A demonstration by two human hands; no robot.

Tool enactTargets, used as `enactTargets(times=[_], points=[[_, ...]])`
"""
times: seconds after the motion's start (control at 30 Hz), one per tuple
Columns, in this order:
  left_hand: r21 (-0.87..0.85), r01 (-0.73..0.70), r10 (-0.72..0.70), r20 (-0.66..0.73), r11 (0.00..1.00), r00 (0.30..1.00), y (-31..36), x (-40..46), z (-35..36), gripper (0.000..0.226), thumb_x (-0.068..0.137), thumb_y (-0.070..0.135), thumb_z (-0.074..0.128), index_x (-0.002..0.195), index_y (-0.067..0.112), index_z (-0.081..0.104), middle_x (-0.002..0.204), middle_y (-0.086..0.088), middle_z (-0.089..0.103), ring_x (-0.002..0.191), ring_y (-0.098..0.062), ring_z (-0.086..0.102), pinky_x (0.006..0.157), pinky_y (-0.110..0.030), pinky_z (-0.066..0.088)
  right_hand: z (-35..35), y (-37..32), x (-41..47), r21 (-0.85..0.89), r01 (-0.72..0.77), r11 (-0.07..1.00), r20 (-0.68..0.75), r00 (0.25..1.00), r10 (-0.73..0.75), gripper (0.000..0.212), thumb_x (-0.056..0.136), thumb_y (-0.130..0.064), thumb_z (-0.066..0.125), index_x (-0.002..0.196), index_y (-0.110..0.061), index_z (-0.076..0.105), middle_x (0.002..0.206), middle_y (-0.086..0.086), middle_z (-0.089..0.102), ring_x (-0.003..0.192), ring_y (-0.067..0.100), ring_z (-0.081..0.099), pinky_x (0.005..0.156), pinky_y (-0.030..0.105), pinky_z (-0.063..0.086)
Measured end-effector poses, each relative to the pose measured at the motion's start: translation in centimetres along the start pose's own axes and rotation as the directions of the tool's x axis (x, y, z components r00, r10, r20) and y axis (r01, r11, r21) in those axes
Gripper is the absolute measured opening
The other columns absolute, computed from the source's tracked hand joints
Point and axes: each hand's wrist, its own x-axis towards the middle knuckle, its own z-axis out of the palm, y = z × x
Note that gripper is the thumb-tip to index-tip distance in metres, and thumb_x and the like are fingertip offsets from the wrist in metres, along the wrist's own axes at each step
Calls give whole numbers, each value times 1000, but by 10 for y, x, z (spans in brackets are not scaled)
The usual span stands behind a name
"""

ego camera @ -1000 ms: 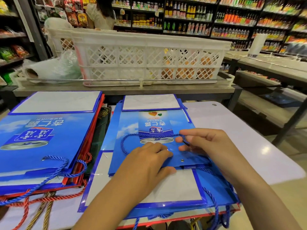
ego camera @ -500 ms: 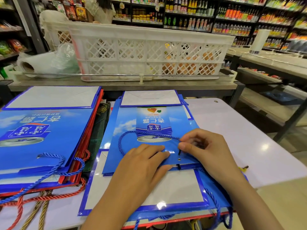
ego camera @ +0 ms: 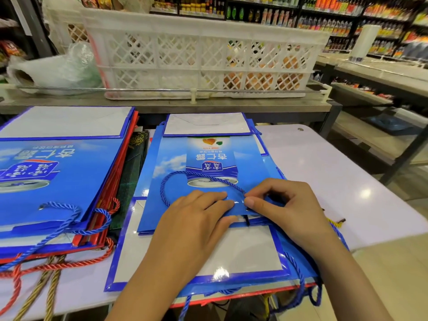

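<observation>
The left hand [ego camera: 196,218] presses flat on a blue paper bag [ego camera: 176,179] that tops a pile on the white table [ego camera: 335,181]. At its 3 o'clock, the right hand [ego camera: 284,209] pinches the blue rope handle [ego camera: 165,181]. Another bag stack [ego camera: 58,188] lies at 9 o'clock and a white crate [ego camera: 208,54] at 12 o'clock.

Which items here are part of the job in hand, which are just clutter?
In use: flat blue glossy paper gift bag atop the middle stack; its blue twisted rope handle; left hand pressing the bag; right hand pinching the rope.
Lying about: left stack of blue and red paper bags; white lattice plastic crate; crumpled clear plastic bags; red and gold cords.
</observation>
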Motion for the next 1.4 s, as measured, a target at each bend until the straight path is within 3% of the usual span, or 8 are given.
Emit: enactTargets(times=[0.23, 0.33, 0.6, 0.67, 0.83, 1.1, 1.27, 1.4], points=[[1, 6, -6, -59, 1000, 998, 0, 0, -2, 41, 92, 43, 37, 100, 27, 74, 102, 13, 72, 86, -9, 68, 75, -22, 51, -8, -5, -5, -65, 81, 995, 103, 992, -74, 17, 83, -21, 59, 90, -21, 75, 93, -13, 67, 95, 7, 64, 78, 10, 46], [37, -3, 7, -128, 999, 992, 0, 0, -3, 39, 92, 40, 39, 96, 25, 74, 97, 11, 73, 81, -13, 69, 82, -24, 39, -8, -6, -9, -129, 96, 987, 141, 987, -77, 20, 78, -20, 64, 95, -28, 70, 98, -18, 66, 100, 2, 62, 81, 8, 44], [130, -79, 126, -408, 988, 904, 4, 0, -5, 14, 89, 22, 57, 96, 16, 67, 94, 0, 68, 90, -19, 56, 78, -32, 38, 1, -5, -9, -135, 125, 983, 6, 992, -126, 13, 80, -23, 64, 89, -27, 71, 92, -16, 68, 92, 3, 64, 78, 9, 45], [170, -134, 199, -458, 976, 866, 9, -4, -8, 6, 87, 14, 63, 94, 14, 63, 85, -3, 64, 78, -22, 52, 69, -31, 37, 2, -8, -6, -124, 117, 985, -36, 992, -122, 11, 81, -24, 64, 88, -27, 72, 90, -16, 69, 90, 2, 64, 77, 10, 46], [227, -115, 211, -463, 967, 861, 8, -11, -5, 33, 95, 30, 58, 67, 15, 69, 61, 1, 61, 52, -19, 54, 52, -32, 40, 17, -20, -2, -120, 110, 987, -87, 989, -121, 8, 82, -21, 65, 79, -25, 71, 84, -17, 68, 84, -2, 63, 70, 5, 43], [181, -37, 114, -438, 983, 892, 6, -12, 1, 34, 96, 38, 53, 78, 18, 74, 68, 5, 68, 57, -13, 61, 53, -29, 49, 37, -14, -10, -16, 102, 995, -106, 989, -103, 11, 82, -17, 61, 78, -20, 71, 77, -11, 66, 80, 4, 63, 70, 7, 43], [188, -33, 112, -424, 982, 899, 6, -10, 2, 30, 92, 34, 52, 78, 17, 73, 69, 4, 67, 59, -13, 60, 62, -26, 42, 36, -12, -14, 2, 67, 998, -88, 994, -67, 24, 87, -1, 63, 79, -22, 72, 78, -10, 67, 81, 4, 63, 70, 6, 42], [153, -34, 96, -420, 988, 902, 3, -9, 4, 29, 91, 32, 54, 74, 16, 71, 67, 3, 64, 60, -14, 59, 62, -26, 42, 38, -11, -15, -17, 58, 998, -110, 992, -59, 14, 86, -17, 63, 79, -27, 70, 81, -15, 68, 84, 1, 63, 71, 5, 42]])
